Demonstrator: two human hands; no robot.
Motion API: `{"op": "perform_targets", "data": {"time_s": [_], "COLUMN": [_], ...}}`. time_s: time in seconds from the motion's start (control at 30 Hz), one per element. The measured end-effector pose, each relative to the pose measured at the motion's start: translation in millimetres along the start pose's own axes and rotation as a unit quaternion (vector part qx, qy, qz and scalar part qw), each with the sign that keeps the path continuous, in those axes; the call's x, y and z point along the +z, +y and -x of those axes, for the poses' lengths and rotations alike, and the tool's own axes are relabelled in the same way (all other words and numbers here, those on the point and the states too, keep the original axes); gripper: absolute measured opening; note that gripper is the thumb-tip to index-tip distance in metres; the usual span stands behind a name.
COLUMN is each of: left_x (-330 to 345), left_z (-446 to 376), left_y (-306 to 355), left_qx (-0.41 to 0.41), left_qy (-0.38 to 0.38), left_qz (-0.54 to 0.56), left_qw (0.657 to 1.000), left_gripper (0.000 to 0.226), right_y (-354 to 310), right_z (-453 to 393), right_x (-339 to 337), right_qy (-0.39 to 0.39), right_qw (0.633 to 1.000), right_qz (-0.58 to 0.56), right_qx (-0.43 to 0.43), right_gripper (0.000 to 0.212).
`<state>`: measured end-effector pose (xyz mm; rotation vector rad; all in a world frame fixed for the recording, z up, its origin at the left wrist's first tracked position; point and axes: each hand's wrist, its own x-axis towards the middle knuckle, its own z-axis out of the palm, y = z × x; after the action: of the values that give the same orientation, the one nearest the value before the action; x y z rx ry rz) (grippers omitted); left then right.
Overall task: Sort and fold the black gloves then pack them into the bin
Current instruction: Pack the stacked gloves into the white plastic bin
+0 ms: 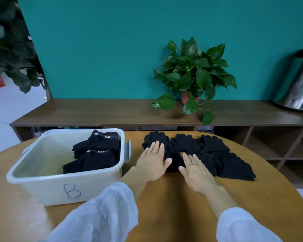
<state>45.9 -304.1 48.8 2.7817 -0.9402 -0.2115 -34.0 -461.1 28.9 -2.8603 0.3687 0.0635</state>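
Both my hands lie flat and spread on the heap of black gloves (199, 151), fingers straight and holding nothing: my left hand (153, 161) covers the heap's left end, just right of the bin (66, 186), and my right hand (197, 173) rests on its near edge, fingertips on the fabric and palm partly over the bare table (164, 206). My forearms reach forward from the white sleeves (101, 215), wrists low, palms down. The gloves lie in loose overlapping rows across the table to the right of the bin, and a few folded gloves (94, 154) with small white labels already sit stacked against the bin's right wall. I judge these gloves light, soft and limp, probably knitted, so they will sag and cling to each other rather than slide. Pressing flat smooths them but will not lift one. For that I would pinch a single glove at its cuff or along one edge, peel it off the pile, and keep it flat while folding so the fingers do not splay.
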Motion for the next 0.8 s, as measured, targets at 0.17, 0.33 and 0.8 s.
{"op": "perform_targets", "data": {"time_s": [0.17, 0.33, 0.8], "left_x": [21.6, 35.8, 59.5], "left_z": [-53.2, -98.5, -115.1], "left_y": [-1.3, -19.1, -36.4], "left_qx": [-0.05, -0.105, -0.137], "left_qy": [0.019, 0.043, -0.004], "left_qz": [0.028, 0.042, 0.064], "left_qw": [0.998, 0.993, 0.988], "left_gripper": [0.06, 0.058, 0.055], "right_y": [1.3, -2.8, -18.1], "right_z": [-60.7, -112.6, -148.0], "right_x": [4.8, 15.1, 42.8], "right_qy": [0.011, 0.017, -0.001], "right_qw": [0.999, 0.996, 0.995], "right_qz": [0.019, 0.041, 0.069], "right_qx": [-0.046, -0.076, -0.074], "right_gripper": [0.058, 0.055, 0.05]}}
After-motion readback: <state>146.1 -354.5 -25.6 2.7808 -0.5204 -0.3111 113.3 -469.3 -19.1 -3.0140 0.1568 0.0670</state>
